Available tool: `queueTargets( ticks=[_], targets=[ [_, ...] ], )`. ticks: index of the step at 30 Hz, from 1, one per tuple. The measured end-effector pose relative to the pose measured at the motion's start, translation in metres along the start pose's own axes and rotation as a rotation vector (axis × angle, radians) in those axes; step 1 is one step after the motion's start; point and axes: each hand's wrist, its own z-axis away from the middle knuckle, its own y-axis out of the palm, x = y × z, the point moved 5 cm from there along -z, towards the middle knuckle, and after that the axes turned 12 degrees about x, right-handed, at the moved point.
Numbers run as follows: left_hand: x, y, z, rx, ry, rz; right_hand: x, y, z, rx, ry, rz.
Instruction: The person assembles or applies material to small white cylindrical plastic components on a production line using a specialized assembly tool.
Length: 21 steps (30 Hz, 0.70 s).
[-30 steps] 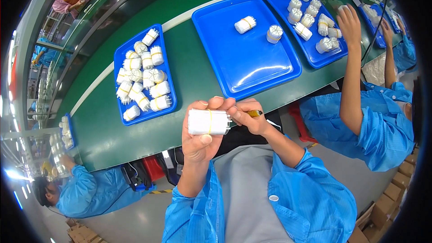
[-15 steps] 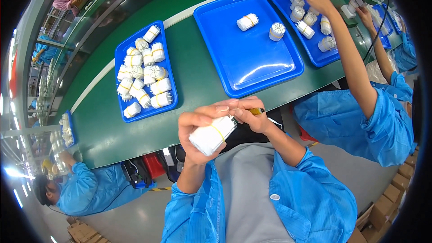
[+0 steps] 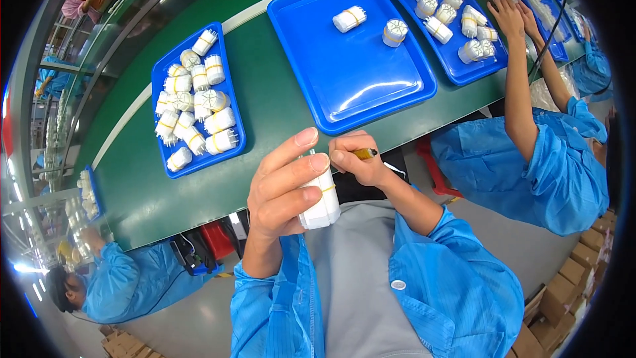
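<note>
My left hand (image 3: 273,192) is closed around a white cylindrical part (image 3: 324,207) with a thin yellow band around its middle. It is held up over my lap, in front of the table edge, and its upper end is partly hidden by my fingers. Close beside it, my right hand (image 3: 358,159) pinches a slim tool with a yellow handle (image 3: 366,153). Only the handle's end shows; the tip is hidden. A blue tray (image 3: 238,142) to the left holds many similar banded parts. Ahead lies a larger blue tray (image 3: 358,83) with two of them, one lying and one upright.
Another blue tray (image 3: 464,79) with several white parts stands at the right, beside a co-worker's hands (image 3: 510,16) and blue sleeves. The green table (image 3: 199,199) curves away to the left, where a second person in blue (image 3: 142,278) sits. Cardboard boxes (image 3: 560,298) are at lower right.
My left hand has turned the white part more upright, with fingers raised. My right hand has drawn slightly away from it. The co-worker's hand has left the right tray.
</note>
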Motion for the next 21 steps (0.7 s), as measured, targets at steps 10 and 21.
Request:
queueTargets(
  ticks=[10, 21],
  targets=[
    [-0.004, -0.007, 0.002, 0.041, 0.035, -0.243, 0.0, 0.002, 0.001, 0.009, -0.008, -0.012],
    [0.017, 0.004, 0.021, 0.013, -0.087, -0.157, 0.137, 0.014, -0.011, -0.068, -0.629, -0.066]
  ],
)
